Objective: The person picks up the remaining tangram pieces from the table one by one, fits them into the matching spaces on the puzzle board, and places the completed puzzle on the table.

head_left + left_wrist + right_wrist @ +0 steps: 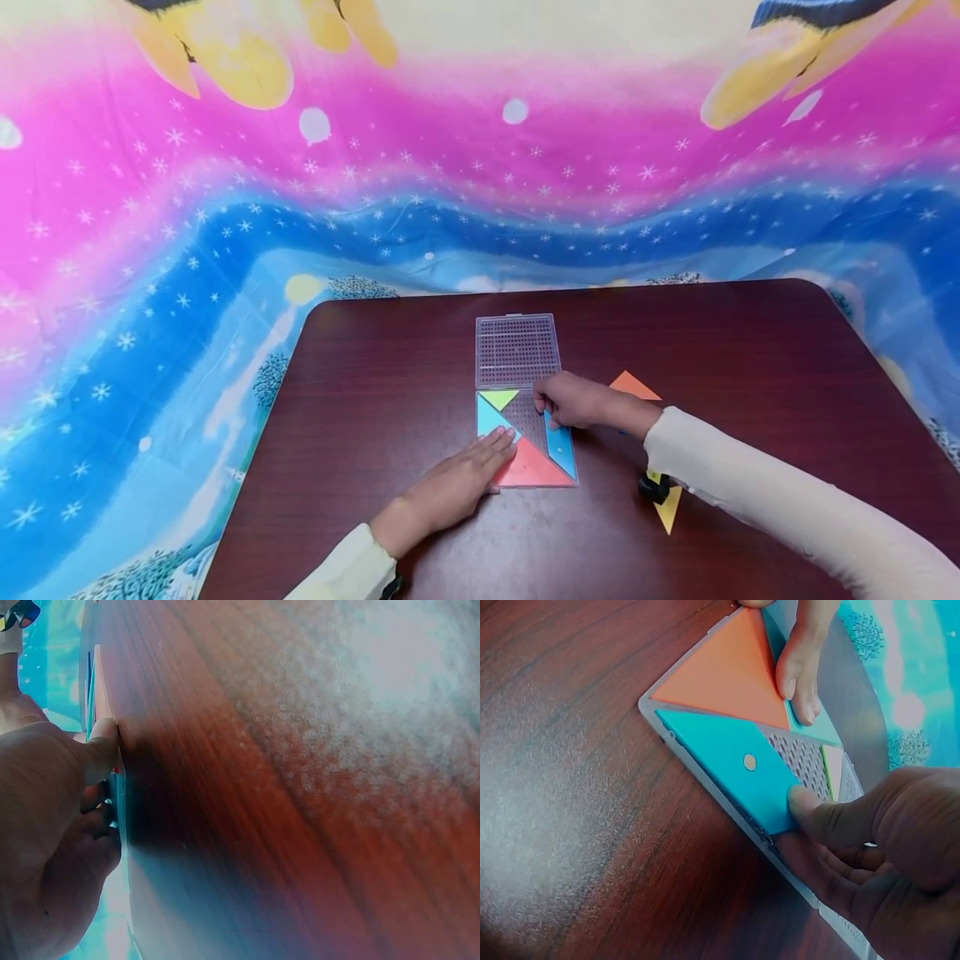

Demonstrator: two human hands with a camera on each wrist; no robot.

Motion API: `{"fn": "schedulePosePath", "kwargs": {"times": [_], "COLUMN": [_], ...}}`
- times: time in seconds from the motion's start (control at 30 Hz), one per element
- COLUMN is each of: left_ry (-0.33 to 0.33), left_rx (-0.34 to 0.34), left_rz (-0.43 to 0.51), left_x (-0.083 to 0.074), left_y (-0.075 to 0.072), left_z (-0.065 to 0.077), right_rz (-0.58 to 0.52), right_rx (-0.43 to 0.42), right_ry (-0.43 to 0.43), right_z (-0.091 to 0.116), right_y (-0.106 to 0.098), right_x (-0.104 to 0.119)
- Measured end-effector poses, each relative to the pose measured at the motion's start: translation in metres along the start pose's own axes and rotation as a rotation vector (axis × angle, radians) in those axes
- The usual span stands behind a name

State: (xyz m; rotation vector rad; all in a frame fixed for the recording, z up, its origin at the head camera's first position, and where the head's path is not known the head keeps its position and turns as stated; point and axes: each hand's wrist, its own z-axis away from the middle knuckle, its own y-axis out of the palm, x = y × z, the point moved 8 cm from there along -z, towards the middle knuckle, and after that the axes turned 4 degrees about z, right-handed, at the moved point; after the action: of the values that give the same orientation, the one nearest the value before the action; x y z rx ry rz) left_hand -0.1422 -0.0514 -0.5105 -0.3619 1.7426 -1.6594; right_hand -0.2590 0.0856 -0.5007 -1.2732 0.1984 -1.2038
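A clear plastic case point(577, 483) with a perforated floor holds flat tangram pieces. My right hand point(573, 400) pinches the upper end of a blue parallelogram point(727, 761) between thumb and fingers. That end is raised over the case's right edge, while its other end lies beside the large red-orange triangle point(720, 671). A small dot marks the parallelogram's face. My left hand point(467, 473) rests with extended fingers on the red-orange triangle and a light blue triangle point(491, 414), its thumb at the case's near edge. A small green triangle point(498, 398) sits in the top left corner.
The case's perforated lid point(517, 352) lies folded back on the far side. Right of the case, an orange piece point(634, 386) and a yellow piece point(669, 510) lie on the dark wooden table point(360, 400), partly covered by my right arm. A patterned cloth point(450, 167) hangs behind.
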Motion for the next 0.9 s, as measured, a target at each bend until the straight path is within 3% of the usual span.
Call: {"fn": "schedulePosePath", "kwargs": {"times": [0.33, 0.9], "left_ry": [0.001, -0.001], "left_rx": [-0.008, -0.003], "left_rz": [0.011, -0.003], "left_x": [0.001, 0.0], "left_y": [0.0, 0.0], "left_z": [0.0, -0.001], "right_rz": [0.055, 0.189], "right_rx": [-0.007, 0.036], "right_ry": [-0.048, 0.04], "right_z": [-0.001, -0.006], "right_y": [-0.002, 0.0], "right_x": [0.009, 0.015]}}
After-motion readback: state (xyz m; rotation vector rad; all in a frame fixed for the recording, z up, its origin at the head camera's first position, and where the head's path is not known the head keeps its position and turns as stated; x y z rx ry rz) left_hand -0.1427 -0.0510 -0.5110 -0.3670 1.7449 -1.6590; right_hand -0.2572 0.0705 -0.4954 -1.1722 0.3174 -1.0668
